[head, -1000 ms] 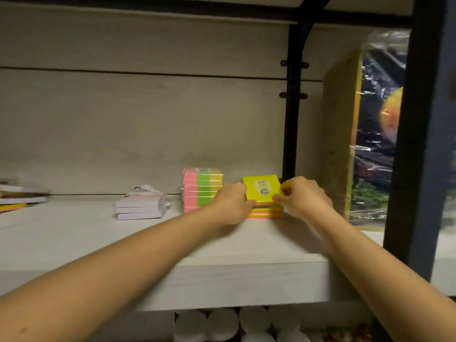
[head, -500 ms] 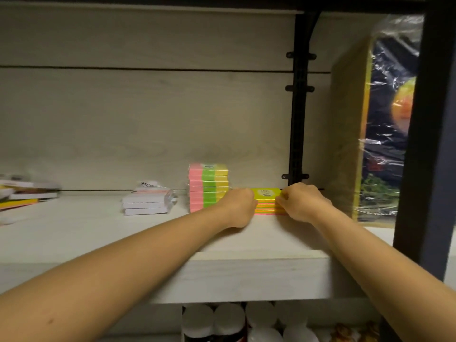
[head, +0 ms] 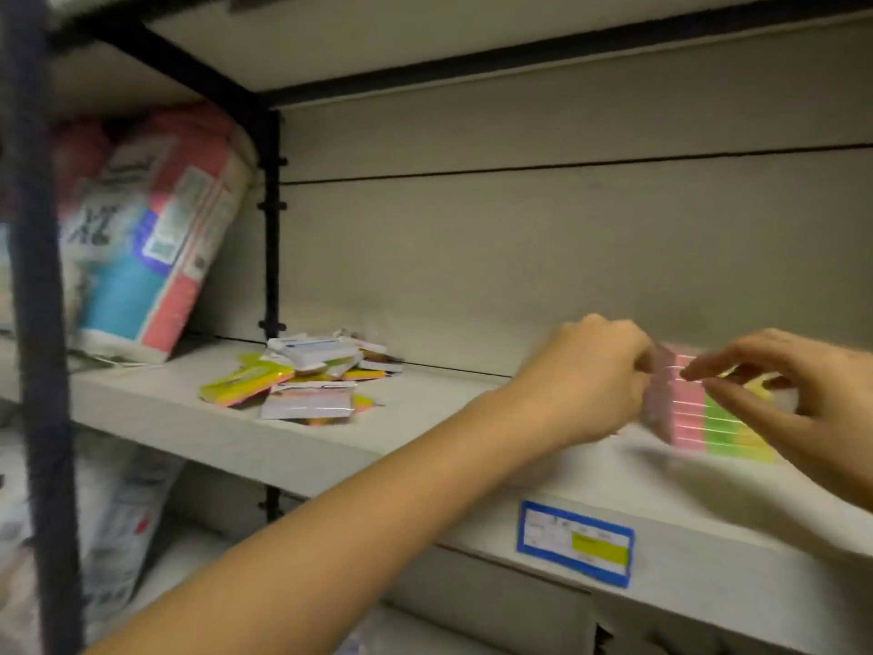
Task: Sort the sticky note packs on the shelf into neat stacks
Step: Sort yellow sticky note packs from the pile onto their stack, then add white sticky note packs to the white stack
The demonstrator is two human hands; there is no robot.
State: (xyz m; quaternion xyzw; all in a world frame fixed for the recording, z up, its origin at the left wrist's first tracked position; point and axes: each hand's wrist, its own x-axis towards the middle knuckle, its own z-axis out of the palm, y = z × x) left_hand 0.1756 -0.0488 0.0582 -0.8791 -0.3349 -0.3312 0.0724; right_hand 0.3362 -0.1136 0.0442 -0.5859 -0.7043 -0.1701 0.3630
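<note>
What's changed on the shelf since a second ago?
Both hands left the yellow packs and moved left to the pink-green-yellow stack: left hand at its left edge, right hand over its top, grip blurred. That stack stays on the shelf.

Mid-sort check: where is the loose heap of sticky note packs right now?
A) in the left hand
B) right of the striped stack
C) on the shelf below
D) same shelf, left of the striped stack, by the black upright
D: the loose heap lies on the shelf close to the black upright, apart from and left of the striped stack.
</note>
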